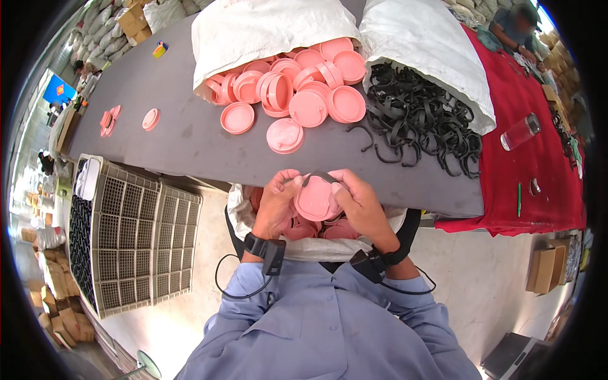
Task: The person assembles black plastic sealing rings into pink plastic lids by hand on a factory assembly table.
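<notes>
Just off the table's near edge I hold a round pink lid (pixel 314 201) between both hands. My left hand (pixel 276 201) is closed on its left rim, and my right hand (pixel 361 204) grips the right side. A curved black strap (pixel 322 176) lies along the lid's far edge, near my thumbs; whether it is fastened there I cannot tell. Below my hands an open white sack (pixel 305 248) contains several pink lids (pixel 303 229). Ahead on the table, more pink lids (pixel 308 107) spill from a white sack (pixel 272 28), beside a heap of black straps (pixel 418 120).
The grey table (pixel 171 149) bears a few loose pink lids (pixel 151 119) at left. A red cloth (pixel 500 183) at right carries a clear bottle (pixel 520 132) and a green pen (pixel 519 199). Plastic crates (pixel 126 237) stand at my left. Another person (pixel 516 31) sits far right.
</notes>
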